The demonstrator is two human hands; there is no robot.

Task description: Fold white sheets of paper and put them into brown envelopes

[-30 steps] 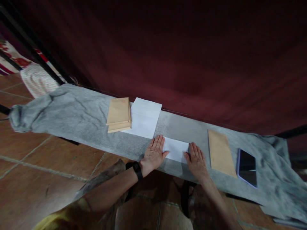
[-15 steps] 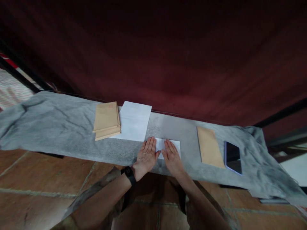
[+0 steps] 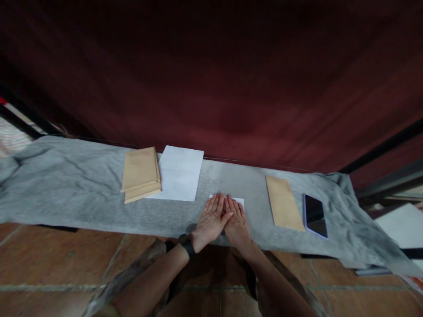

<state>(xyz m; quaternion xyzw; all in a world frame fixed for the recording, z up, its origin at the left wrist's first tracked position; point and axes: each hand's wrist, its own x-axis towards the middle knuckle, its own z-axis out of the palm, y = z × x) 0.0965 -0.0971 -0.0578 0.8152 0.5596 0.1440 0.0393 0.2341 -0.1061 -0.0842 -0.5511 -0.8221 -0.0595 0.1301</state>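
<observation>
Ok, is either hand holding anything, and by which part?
Nothing is gripped: the left hand and right hand lie flat on the small white paper, covering most of it.

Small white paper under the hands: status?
Left hand, right hand: flat, touching each other. Small white paper: mostly covered beneath them. Nothing else seen on it; larger white sheet lies apart.

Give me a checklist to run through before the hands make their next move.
1. Left hand laid flat over the small white paper: ok.
2. Right hand flat beside it: ok.
3. Small white paper's near edge straight: cannot tell, the hands hide it.
4. Larger white sheet free of the envelope stack: not ok, the stack overlaps its left side.
5. Single envelope apart from the small white paper: ok.
</observation>
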